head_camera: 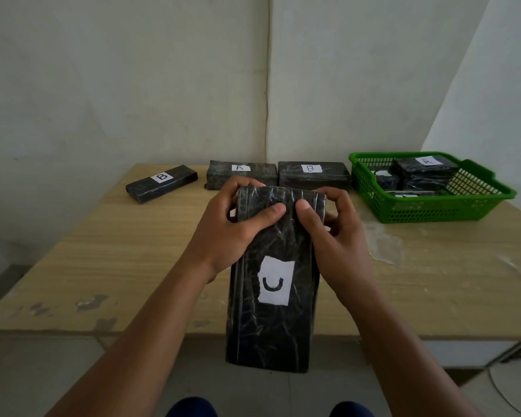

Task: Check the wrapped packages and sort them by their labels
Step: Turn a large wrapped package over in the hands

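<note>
black wrapped package (271, 326) gripped at far end; left hand (232, 230), right hand (334, 236) curled round, thumbs on top.

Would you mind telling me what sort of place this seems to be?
Probably a plain room set up as a makeshift sorting station, not a proper warehouse: a worn wooden table pushed into a bare wall corner, lettered black packages laid out on it, and a green basket holding more.

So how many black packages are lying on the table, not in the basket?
3: a B package far left, an A package and another B package at the back. Hands might hide more.
</note>
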Demonstrator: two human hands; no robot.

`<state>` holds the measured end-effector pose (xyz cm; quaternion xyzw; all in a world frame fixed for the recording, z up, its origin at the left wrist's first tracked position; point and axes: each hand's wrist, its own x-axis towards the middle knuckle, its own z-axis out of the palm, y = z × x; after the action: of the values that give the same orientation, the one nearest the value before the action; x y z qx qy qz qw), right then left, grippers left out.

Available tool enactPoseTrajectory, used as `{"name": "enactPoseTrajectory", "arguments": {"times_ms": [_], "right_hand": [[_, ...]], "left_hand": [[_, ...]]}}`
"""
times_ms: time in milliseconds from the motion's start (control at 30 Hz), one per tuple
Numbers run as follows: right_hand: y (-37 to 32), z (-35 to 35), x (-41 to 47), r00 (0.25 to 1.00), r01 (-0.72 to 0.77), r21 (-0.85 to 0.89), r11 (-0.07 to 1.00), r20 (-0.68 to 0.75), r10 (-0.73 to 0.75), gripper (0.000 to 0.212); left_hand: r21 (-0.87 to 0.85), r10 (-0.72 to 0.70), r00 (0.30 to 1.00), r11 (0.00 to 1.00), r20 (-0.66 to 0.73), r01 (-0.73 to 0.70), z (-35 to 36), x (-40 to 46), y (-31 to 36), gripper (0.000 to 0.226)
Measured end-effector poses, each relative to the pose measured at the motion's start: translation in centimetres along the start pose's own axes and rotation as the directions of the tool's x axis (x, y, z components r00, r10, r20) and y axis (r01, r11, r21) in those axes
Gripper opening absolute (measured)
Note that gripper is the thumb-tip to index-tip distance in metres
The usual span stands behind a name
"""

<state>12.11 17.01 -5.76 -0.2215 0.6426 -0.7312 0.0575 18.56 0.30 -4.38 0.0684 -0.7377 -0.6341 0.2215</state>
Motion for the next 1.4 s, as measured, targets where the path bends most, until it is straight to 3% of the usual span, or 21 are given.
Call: {"name": "enactPoseTrajectory", "arguments": {"times_ms": [467,667,800,900,1000,1100,1267,1400], "right_hand": [[-0.1,0.2,0.1,1.0,0.018,-0.031,0.999,-0.02,-0.018,0.015],[0.2,0.1,0.3,1.0,-0.014,-0.01,1.0,-0.006,0.014,0.012],[0.2,0.1,0.5,1.0,-0.015,-0.029,0.999,-0.014,0.015,0.017],[0.3,0.2,0.4,0.997,-0.074,-0.002,0.997,0.006,0.074,0.028],[0.4,-0.4,0.1,0.974,-0.203,-0.013,0.979,0.095,0.203,0.055],[0.7,-1.1,-0.5,0.931,-0.316,-0.109,0.942,0.154,0.331,0.044],[0.9,-1.0,0.4,0.936,-0.353,0.034,0.935,0.004,0.353,0.042],[0.5,-1.0,2.2,0.917,-0.375,0.16,0.913,-0.076,0.391,0.053]], "left_hand": [[-0.075,0.023,0.999,0.997,-0.028,-0.026,0.5,-0.2,-0.5,0.013],[-0.081,0.013,1.0,0.997,-0.02,-0.015,0.3,-0.2,-0.7,0.023],[-0.108,-0.006,0.998,0.994,-0.057,-0.001,0.3,-0.1,-0.9,0.013],[-0.11,-0.004,0.993,0.994,-0.114,-0.009,0.5,-0.2,-0.9,0.014],[-0.205,-0.08,0.968,0.978,-0.238,0.03,0.8,0.0,-0.9,0.019],[-0.202,-0.141,0.941,0.976,-0.308,0.081,0.6,0.2,-1.2,0.041],[-0.117,-0.178,0.982,0.978,-0.058,0.171,0.9,-0.7,-1.7,0.086],[-0.024,-0.204,0.968,0.977,0.147,0.21,1.7,-2.2,-1.9,0.099]]}}
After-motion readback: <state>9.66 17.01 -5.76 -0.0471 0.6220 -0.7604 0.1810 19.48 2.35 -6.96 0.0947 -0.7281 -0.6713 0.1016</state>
